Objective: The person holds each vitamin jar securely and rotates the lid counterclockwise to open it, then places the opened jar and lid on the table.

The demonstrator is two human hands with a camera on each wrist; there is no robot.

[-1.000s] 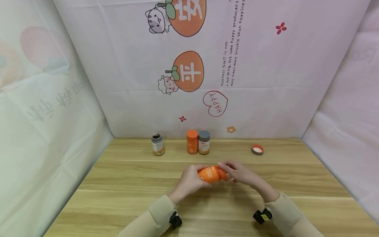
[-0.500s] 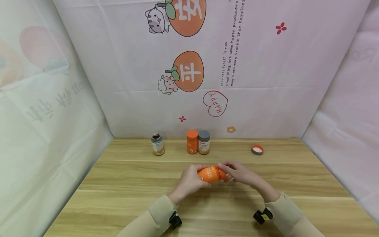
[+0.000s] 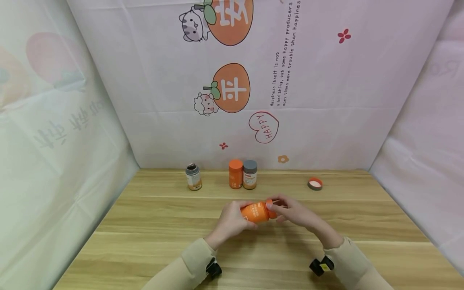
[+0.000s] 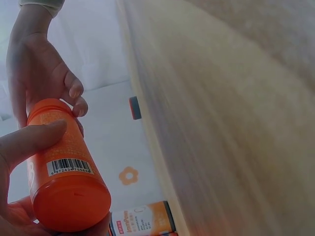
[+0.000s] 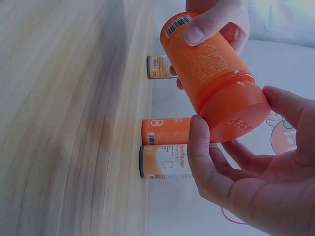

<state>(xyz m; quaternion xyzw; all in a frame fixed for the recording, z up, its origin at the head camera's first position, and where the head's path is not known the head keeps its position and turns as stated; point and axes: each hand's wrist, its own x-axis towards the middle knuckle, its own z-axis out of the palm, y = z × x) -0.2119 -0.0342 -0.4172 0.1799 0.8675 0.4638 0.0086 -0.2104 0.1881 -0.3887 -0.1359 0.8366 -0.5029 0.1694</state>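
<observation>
- Currently, the left hand (image 3: 230,220) grips the orange bottle (image 3: 255,212) around its body, thumb on the printed side, fingers clamped behind.
- The right hand (image 3: 296,212) pinches the orange cap (image 5: 234,109) at that bottle's mouth, thumb and fingertips on opposite sides of its rim.
- Held above the wooden table (image 3: 156,231), the bottle leans nearly onto its side, cap end towards the right hand.
- Behind it stand a second orange bottle (image 3: 235,175) and a grey-capped bottle (image 3: 249,177), side by side.
- Farther left, a grey-necked bottle (image 3: 194,180) stands upright with something dark at its mouth.
- At the back right lies a grey-and-orange lid (image 3: 315,184).
</observation>
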